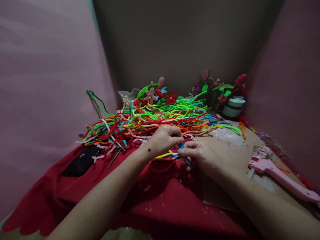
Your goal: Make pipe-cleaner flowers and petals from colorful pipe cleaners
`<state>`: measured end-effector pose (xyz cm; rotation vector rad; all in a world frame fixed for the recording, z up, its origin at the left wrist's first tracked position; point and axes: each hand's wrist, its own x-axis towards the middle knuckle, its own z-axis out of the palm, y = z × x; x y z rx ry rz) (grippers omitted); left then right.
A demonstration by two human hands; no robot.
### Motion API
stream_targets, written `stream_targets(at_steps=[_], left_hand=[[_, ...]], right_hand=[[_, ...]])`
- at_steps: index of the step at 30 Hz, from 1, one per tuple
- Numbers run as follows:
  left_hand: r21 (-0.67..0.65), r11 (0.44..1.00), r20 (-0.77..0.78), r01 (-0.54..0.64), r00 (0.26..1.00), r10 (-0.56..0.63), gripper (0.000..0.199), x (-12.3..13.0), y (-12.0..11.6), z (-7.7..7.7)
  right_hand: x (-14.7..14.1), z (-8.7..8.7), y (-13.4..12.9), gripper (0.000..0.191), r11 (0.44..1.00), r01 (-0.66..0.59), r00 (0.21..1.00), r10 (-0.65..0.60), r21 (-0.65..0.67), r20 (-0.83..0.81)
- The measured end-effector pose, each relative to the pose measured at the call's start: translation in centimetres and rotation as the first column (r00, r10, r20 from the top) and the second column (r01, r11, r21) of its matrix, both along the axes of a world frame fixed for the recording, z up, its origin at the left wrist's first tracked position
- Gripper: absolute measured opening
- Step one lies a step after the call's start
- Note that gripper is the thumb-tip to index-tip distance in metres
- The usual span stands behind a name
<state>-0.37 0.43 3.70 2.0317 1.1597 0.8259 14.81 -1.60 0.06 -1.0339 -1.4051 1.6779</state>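
Observation:
Over the near middle of the table my left hand (165,137) and my right hand (202,156) meet, both closed in a pinch. Between their fingertips is a blue pipe cleaner (181,145), part of which hangs below my right fingers. Its exact shape is largely hidden by the fingers. Just under my hands lie red-handled scissors (162,165) on the red cloth (160,200), with something yellow beside the handle. Behind my hands spreads a large heap of pipe cleaners (155,116) in many colours.
Pipe-cleaner flowers (170,96) stand behind the heap. A black phone (81,161) lies at left. On the cardboard (225,146) at right rests a pink glue gun (280,176). A pale lidded jar (233,106) stands at back right. Walls close in both sides.

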Motion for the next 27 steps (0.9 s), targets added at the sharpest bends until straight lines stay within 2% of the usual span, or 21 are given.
stream_targets(at_steps=[3, 6, 12, 13, 15, 17, 19, 21, 23, 25, 27], left_hand=[[-0.128, 0.991, 0.153, 0.029, 0.988, -0.009, 0.011, -0.4, 0.2, -0.5], [-0.178, 0.983, 0.176, 0.035, 0.984, -0.003, 0.009, -0.7, 0.3, -1.0], [0.099, 0.995, 0.007, -0.023, 1.000, 0.023, 0.011, -0.9, 0.2, -1.1], [0.078, 0.996, 0.039, -0.032, 0.999, 0.029, 0.011, -0.9, 0.1, -1.2], [-0.080, 0.997, 0.188, 0.008, 0.982, 0.007, 0.010, -1.1, 0.0, -1.4], [-0.275, 0.953, 0.351, 0.124, 0.936, -0.021, 0.020, -1.2, 0.1, -1.9], [-0.382, 0.900, 0.443, 0.211, 0.896, -0.022, 0.026, -1.4, 0.1, -2.3], [-0.413, 0.885, 0.468, 0.218, 0.884, 0.001, 0.024, -1.4, 0.2, -2.4], [-0.417, 0.893, 0.459, 0.172, 0.887, 0.044, 0.023, -1.3, 0.2, -2.3], [-0.398, 0.911, 0.432, 0.108, 0.898, 0.082, 0.022, -1.0, 0.1, -2.1], [-0.311, 0.950, 0.373, 0.033, 0.923, 0.090, 0.017, -0.7, -0.1, -2.0]], right_hand=[[-0.2, -0.1, -0.1, 0.030, 1.000, 0.012, 1.000, -0.012, -0.010, 0.019], [-0.4, -0.6, -0.1, 0.030, 0.999, 0.001, 1.000, -0.001, -0.036, 0.020], [-0.4, -1.2, -0.1, 0.029, 1.000, -0.026, 0.998, 0.026, -0.005, 0.049], [-0.4, -1.0, -0.1, 0.030, 1.000, -0.014, 0.998, 0.013, 0.007, 0.062], [-0.5, -0.6, -0.2, 0.031, 0.999, 0.019, 0.997, -0.021, 0.027, 0.081], [-0.5, -0.2, -0.3, 0.032, 0.999, 0.040, 0.996, -0.042, 0.027, 0.083], [-0.6, -0.2, -0.3, 0.033, 0.999, 0.035, 0.997, -0.035, 0.015, 0.061], [-0.5, -0.4, -0.3, 0.032, 1.000, 0.028, 0.999, -0.027, -0.005, 0.029], [-0.5, -0.8, -0.2, 0.030, 0.999, 0.025, 1.000, -0.025, -0.027, -0.012], [-0.4, -1.1, -0.2, 0.027, 0.999, 0.016, 0.999, -0.019, -0.049, -0.051], [-0.3, -1.5, 0.0, 0.028, 0.998, 0.008, 0.998, -0.011, -0.055, -0.062]])
